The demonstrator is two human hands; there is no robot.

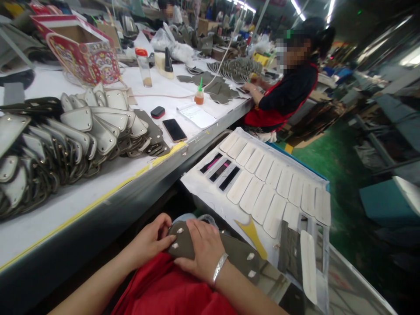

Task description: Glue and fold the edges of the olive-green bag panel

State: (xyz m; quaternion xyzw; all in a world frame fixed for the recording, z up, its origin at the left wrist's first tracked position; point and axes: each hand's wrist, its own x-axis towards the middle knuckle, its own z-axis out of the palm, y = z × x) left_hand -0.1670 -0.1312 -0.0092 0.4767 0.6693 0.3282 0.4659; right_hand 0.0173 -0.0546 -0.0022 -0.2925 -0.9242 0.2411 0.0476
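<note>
An olive-green panel (229,251) with rounded ends and small pale tabs lies across my lap, over a red apron (170,288). My left hand (152,240) is closed on the panel's left end, thumb on top and fingers curled at the edge. Across the panel's left half rests my right hand (205,249), fingers together near the far edge and thumb at the near side, holding it. A silvery bracelet (219,267) circles the right wrist. The panel's underside and the fingertips beneath it are hidden.
Stacked grey-white panels (108,118) crowd the left of the white table (144,179). A phone (174,130), notebook (197,114) and small bottle (198,97) lie beyond. On my right, a board (210,192) carries rows of pale strips (251,194). A co-worker (285,87) sits farther along.
</note>
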